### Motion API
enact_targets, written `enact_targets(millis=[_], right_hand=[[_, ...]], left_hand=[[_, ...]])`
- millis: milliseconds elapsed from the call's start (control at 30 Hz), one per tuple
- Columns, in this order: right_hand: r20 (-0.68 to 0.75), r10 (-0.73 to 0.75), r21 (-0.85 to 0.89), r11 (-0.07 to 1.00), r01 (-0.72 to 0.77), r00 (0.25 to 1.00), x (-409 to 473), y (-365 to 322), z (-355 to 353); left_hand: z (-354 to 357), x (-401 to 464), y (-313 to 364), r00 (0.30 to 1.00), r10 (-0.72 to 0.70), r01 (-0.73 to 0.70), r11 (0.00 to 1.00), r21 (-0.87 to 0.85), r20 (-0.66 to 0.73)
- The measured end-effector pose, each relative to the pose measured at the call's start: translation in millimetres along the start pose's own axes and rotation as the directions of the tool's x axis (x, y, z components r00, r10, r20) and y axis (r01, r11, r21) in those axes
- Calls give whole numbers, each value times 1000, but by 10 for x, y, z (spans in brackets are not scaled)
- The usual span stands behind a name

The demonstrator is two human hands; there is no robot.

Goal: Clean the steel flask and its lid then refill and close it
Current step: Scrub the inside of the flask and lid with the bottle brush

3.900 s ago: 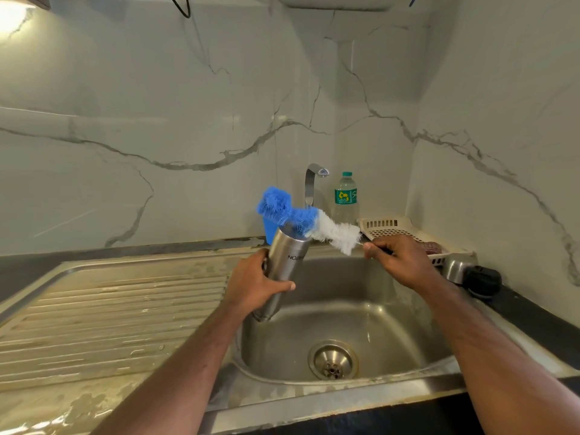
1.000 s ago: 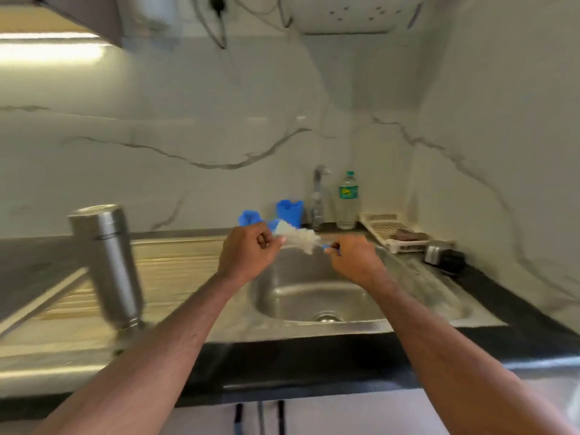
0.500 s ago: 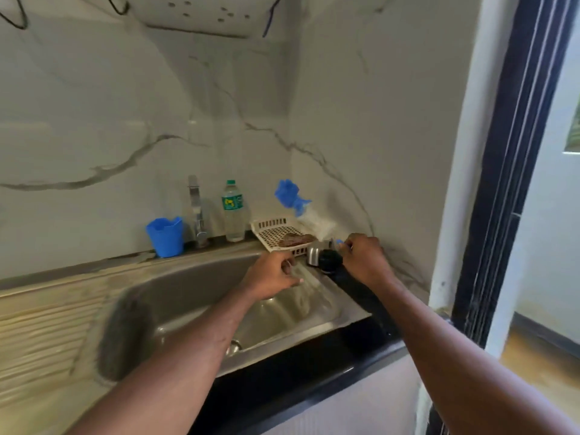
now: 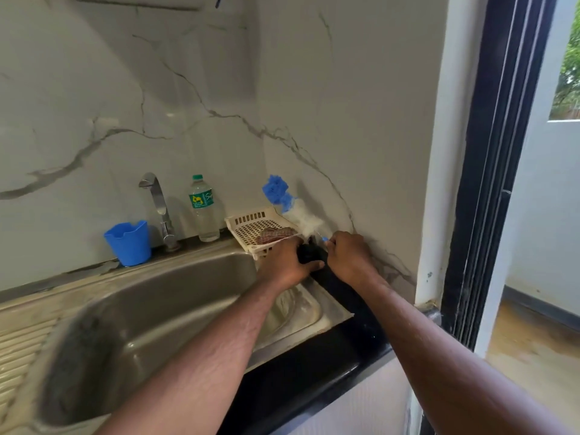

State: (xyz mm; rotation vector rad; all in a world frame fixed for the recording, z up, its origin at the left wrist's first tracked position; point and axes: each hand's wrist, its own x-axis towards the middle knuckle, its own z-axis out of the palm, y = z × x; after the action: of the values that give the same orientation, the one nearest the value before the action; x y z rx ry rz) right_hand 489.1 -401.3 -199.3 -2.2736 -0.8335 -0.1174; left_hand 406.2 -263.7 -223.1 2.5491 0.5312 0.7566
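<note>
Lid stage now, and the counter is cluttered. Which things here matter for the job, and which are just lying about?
In use: flask lid, gripped by left hand; bottle brush, held by right hand; tap; sink.

Lying about: blue cup; water bottle; plastic tray.

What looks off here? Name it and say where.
The sink rim at its right front corner is streaked with a dull whitish film. Nothing looks tipped or broken.

White grey-veined marble walls meet a dark-framed doorway showing daylight outside
</note>
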Motion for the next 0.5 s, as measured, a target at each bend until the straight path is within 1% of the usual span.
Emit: enact_targets(millis=[67,133,200,267,333,367,433,500], right_hand=[[-6,2,0,1000,-2,1000,-2,7,-3],[-20,-11,3,1000,11,1000,-7,17,3],[-46,-27,28,999,28,999,-21,13,18],[-73,-46,58,997,50,996,-52,-12,31],[-113,-73,75,994,82,991,-99,-60,44],[-130,-89,81,992,100,987,-129,-95,52],[-150,-133,88,985,147,980,-221,-185,80],[-143,-205,52,975,214,968,-315,-290,130]], left_hand=[[76,-4,10,998,-9,10,1000,21,-57],[146,-4,-26,997,6,-3,999,46,-73],[161,-39,-45,996,22,-19,999,28,-83],[127,-83,-86,991,-7,-4,997,-78,-137],[8,-186,-150,971,-88,32,970,-242,-224],[-90,-262,-217,959,-144,58,944,-326,-246],[-374,-442,-419,942,-255,126,873,-471,-220],[-715,-637,-707,927,-341,180,770,-611,-156]])
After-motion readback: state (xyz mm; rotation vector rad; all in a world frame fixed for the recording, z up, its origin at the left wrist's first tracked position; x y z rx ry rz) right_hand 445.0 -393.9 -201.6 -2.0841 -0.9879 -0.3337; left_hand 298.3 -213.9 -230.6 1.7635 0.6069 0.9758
